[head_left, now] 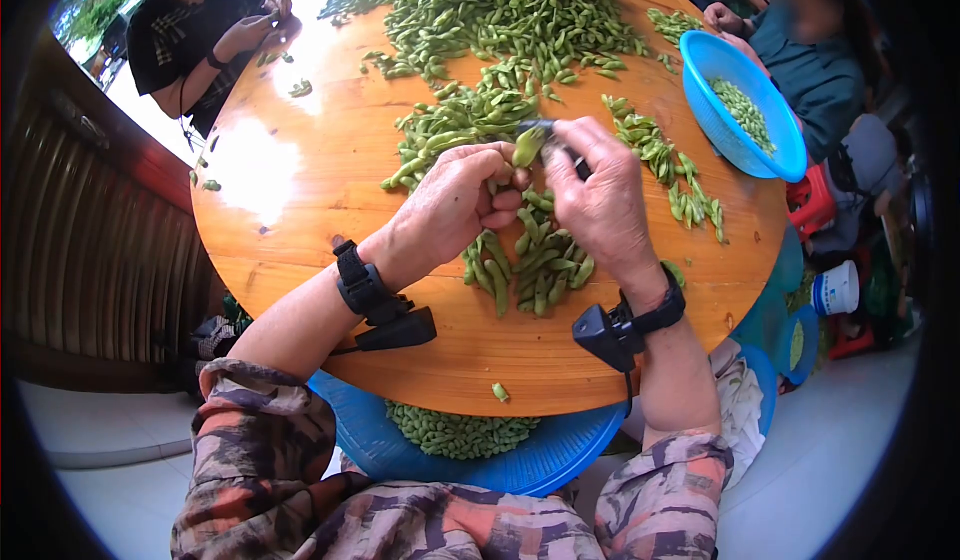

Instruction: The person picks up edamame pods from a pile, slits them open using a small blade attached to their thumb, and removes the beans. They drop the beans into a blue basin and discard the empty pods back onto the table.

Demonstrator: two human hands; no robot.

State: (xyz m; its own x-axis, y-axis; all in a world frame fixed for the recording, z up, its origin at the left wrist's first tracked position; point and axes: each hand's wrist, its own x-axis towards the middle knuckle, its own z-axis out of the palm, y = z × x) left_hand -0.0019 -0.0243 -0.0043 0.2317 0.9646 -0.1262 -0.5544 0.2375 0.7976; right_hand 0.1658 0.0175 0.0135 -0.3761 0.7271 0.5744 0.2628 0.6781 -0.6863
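Observation:
My left hand [462, 198] is closed, with thumb and fingertips pinching a green soybean pod [529, 147] above the table. Close against it, my right hand [603, 188] is wrapped round a small dark-handled tool [580, 167]; its kind is mostly hidden by the fingers. The tool's dark end reaches to the top of the pod. Below both hands lies a loose cluster of pods [545, 265]. In my lap, partly under the table edge, a blue basket [575, 452] holds many shelled green beans [455, 432].
A large pod heap [500, 10] covers the far side of the round wooden table [290, 275]. Another blue basket [708, 125] with beans stands at the right edge. People sit at far left and right. A single pod [500, 392] lies near the front edge.

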